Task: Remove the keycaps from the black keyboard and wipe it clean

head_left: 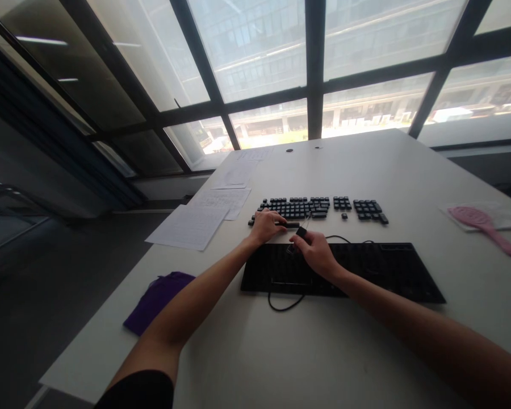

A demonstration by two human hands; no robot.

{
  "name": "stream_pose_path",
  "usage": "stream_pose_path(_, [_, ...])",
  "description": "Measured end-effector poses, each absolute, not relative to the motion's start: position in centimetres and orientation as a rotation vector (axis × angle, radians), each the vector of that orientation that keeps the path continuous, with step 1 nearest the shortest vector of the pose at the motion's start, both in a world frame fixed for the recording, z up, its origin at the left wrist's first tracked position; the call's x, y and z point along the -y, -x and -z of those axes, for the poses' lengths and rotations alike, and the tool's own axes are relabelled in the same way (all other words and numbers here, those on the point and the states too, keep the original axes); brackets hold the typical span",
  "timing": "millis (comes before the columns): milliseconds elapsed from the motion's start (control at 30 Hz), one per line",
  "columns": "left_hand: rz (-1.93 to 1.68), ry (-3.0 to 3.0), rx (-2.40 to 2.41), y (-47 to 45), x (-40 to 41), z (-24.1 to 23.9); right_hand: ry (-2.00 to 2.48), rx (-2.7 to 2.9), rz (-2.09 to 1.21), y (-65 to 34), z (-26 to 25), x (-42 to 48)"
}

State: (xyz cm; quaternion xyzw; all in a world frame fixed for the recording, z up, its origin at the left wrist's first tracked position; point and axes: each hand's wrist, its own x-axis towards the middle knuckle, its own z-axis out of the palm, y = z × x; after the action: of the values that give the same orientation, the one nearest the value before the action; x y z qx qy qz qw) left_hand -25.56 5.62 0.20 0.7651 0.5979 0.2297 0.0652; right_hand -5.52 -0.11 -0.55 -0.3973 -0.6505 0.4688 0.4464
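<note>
My right hand point(315, 253) is closed on a small tool with a black handle and thin wire loops point(301, 232), fingers clamped around the handle, over the black, flat rectangular keyboard base point(378, 275) on the white table point(259, 358). My left hand point(267, 225), at eleven o'clock from the base's centre, has its fingers at the left end of a long black bar-shaped keycap point(290, 225); I cannot tell whether they pinch it or only rest there. At twelve, beyond the base, black square keycaps point(298, 208) lie in keyboard order, their legends too small to read. A thin black cable point(286, 309) loops out at seven. At ten, white paper sheets point(189, 227) carry writing too faint to make out. A folded purple cloth point(155, 301) lies at nine, a pink plastic hairbrush point(485, 227) at two.
</note>
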Motion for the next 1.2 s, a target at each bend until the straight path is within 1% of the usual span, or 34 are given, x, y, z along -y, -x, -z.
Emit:
stream_pose_path(367, [-0.686, -2.266, -1.912, 26.4, -6.6, 0.2, 0.974, 1.623, -1.168, 5.5, 0.5, 0.1])
stream_pose_path(900, [-0.734, -2.229, -1.881, 26.9, -7.2, 0.4, 0.979, 1.62, -1.172, 5.5, 0.8, 0.0])
stream_pose_path(1067, [-0.8, -2.219, -1.853, 26.8, -7.0, 0.2, 0.969, 1.612, -1.172, 5.5, 0.7, 0.0])
stream_pose_path(1200, [-0.961, -2.162, -1.834, 27.7, -5.9, -1.8, 0.967, 1.572, -1.201, 5.5, 0.6, 0.1])
